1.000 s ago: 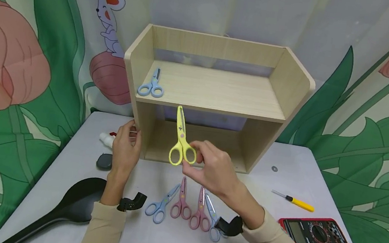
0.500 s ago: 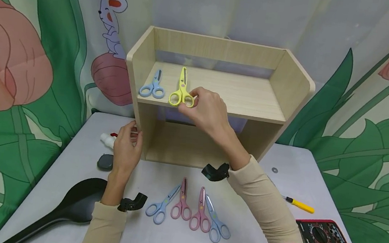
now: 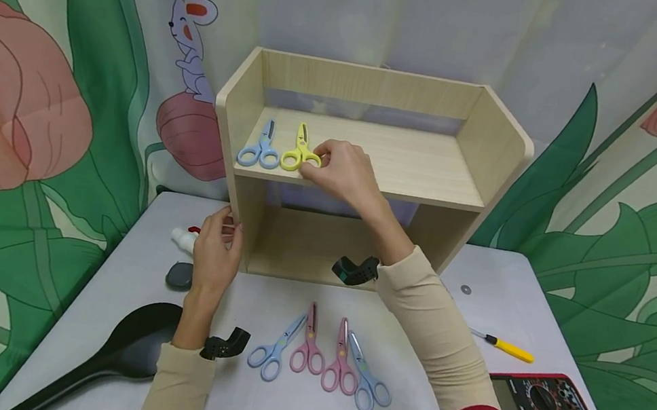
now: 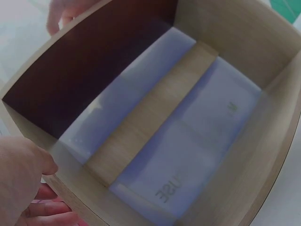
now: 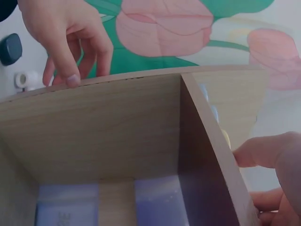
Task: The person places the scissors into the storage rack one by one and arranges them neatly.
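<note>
A light wooden two-tier shelf [image 3: 407, 167] stands on the table. On its upper board, near the front left, lie blue scissors [image 3: 265, 144] with the blades pointing back. Beside them is a pair of yellow scissors [image 3: 299, 150]; my right hand [image 3: 346, 171] pinches its right finger loop between thumb and fingers at the board's front edge. My left hand [image 3: 216, 253] holds the front edge of the shelf's left side panel, its thumb [image 5: 72, 80] on the edge. Below, on the table, blue scissors [image 3: 275, 347] and pink scissors [image 3: 309, 343] lie left of another pink pair [image 3: 341, 353] and blue pair [image 3: 365, 372].
A large black ladle [image 3: 143, 333] lies at the left, with a dark rounded object [image 3: 179, 275] and a white bottle with a red cap [image 3: 183, 239] behind it. To the right are a washer [image 3: 466, 289], a yellow-handled screwdriver [image 3: 512, 350] and a red-edged multimeter [image 3: 544, 399].
My right hand has lifted the yellow scissors from in front of the shelf onto its upper board, then shifted them slightly left toward the blue pair. My left hand stays at the side panel.
</note>
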The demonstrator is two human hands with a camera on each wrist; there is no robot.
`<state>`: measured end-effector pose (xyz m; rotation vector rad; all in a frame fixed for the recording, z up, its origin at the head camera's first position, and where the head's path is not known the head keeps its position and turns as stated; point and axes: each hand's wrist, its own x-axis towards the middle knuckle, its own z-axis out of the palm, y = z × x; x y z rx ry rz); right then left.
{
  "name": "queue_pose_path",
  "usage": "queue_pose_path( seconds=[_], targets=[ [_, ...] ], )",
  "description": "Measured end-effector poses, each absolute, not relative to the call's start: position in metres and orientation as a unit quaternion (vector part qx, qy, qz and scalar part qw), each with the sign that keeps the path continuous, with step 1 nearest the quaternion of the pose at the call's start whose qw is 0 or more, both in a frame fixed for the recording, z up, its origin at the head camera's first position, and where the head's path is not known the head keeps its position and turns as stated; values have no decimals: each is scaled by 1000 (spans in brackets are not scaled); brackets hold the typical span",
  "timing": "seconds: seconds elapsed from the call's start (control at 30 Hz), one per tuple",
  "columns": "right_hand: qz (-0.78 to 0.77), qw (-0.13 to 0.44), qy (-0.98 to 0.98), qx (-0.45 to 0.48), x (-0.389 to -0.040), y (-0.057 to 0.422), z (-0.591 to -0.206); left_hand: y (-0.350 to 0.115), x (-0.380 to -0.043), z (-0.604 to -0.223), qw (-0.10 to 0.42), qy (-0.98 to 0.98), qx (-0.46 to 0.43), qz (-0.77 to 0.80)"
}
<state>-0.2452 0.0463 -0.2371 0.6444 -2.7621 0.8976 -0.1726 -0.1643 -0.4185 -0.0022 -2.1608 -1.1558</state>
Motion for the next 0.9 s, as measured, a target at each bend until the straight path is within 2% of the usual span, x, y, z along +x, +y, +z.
queue_pose_path(
  seconds=[0.27, 0.37, 0.6, 0.7, 0.8, 0.9],
  targets=[
    [319, 81, -916, 230, -245, 47, -240, -166, -173, -419, 339, -831, 0, -442],
    [341, 97, -904, 239, -239, 50, -243, -165, -174, -419, 339, -830, -1, -443],
    [350, 246, -849, 309, -209, 61, -269, -165, -174, -418, 334, -829, 0, -449],
    [340, 283, -831, 337, -192, 67, -290, -165, -174, -418, 331, -829, 0, -451],
    [323, 273, -839, 342, -175, 72, -317, -165, -175, -419, 329, -828, 2, -454],
    [310, 231, -864, 323, -160, 78, -347, -165, -175, -420, 327, -828, 4, -455]
  ],
)
